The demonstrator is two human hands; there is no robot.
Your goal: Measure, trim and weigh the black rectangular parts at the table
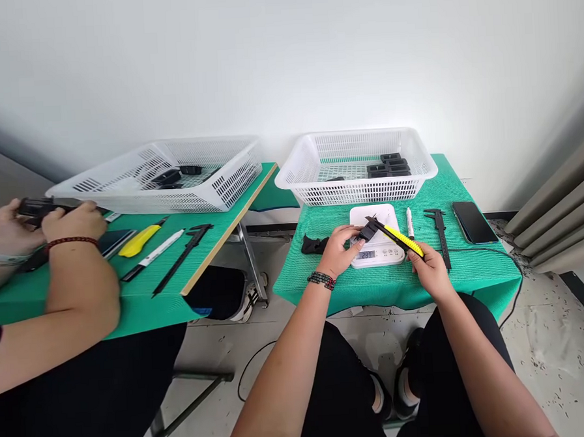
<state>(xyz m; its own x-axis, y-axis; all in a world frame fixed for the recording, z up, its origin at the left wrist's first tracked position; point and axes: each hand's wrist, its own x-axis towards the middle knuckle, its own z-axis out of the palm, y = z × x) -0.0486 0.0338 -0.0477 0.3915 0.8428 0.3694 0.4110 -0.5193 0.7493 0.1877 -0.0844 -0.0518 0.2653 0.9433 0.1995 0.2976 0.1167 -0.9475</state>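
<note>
My left hand (341,250) pinches a small black plastic part (368,230) over a white digital scale (378,256). In my right hand (429,269) is a yellow and black utility knife (403,238), its blade end touching or very close to the part's upper edge. Dark shavings lie on the scale's white plate. Left of the scale, partly behind my left hand, rests another black piece (313,245). A white marker (410,223) and a black caliper (438,233) lie just beyond my right hand.
A white basket (359,192) with several black parts stands at the back. At right lies a phone (474,222) near a cable. On the left table (155,314), a co-worker's hands (71,223) hold a black part beside another basket (173,202), yellow knife (140,241), marker and caliper (183,255).
</note>
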